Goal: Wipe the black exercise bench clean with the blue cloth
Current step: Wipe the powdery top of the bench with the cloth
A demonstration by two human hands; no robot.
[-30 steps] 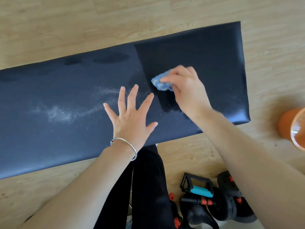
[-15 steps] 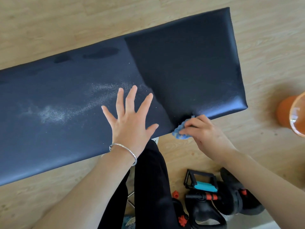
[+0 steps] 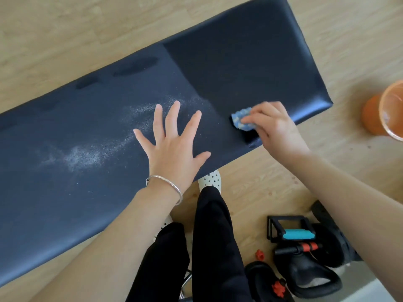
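**At the near right edge of the bench: cloth down, powder waiting to the left**

On the near edge of the pad, toward its right end, your right hand [image 3: 277, 129] has its fingers curled over the bunched blue cloth [image 3: 241, 120] and presses it onto the vinyl. Your left hand [image 3: 172, 147] lies flat just left of it with the fingers spread wide. It holds nothing and seems to be bracing you, and a silver bracelet [image 3: 165, 186] sits at the wrist.

The black exercise bench [image 3: 65, 182] runs lengthwise from near left to far right, with the right end swung away from you. The cloth sits at the near corner of a darker patch [image 3: 239, 62] that covers this right end. That patch looks to be the part already wiped.

What counts for the next stroke is the white powder [image 3: 82, 155]. It lies to the left of the cloth, on the other side of your braced hand, in a streak that follows the bench's long axis. Its right tip reaches your left fingertips. The left hand is nearer to it, but the right one has the cloth, so the braced hand will probably have to move clear. Some dark smudges [image 3: 135, 64] also mark the far edge.

Out on the wood floor [image 3: 65, 29], an orange tub [image 3: 390, 112] stands to the right and a kettlebell [image 3: 309, 273] lies near your legs.
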